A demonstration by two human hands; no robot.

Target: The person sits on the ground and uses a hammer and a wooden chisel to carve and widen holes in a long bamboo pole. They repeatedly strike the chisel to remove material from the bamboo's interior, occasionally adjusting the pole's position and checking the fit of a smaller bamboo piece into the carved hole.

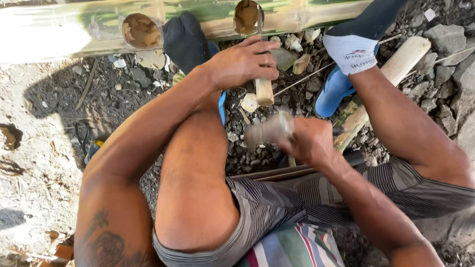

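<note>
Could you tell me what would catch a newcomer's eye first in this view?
Across the top lies a thick green bamboo pole with two round holes cut in it. Just below the right-hand hole, the left hand grips a pale wooden-handled chisel. Beneath it, the right hand holds a blurred hammer-like tool above the stony ground.

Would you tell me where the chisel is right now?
In the head view, top centre: the chisel stands in the left hand, its tip in the bamboo pole's right-hand hole.
</note>
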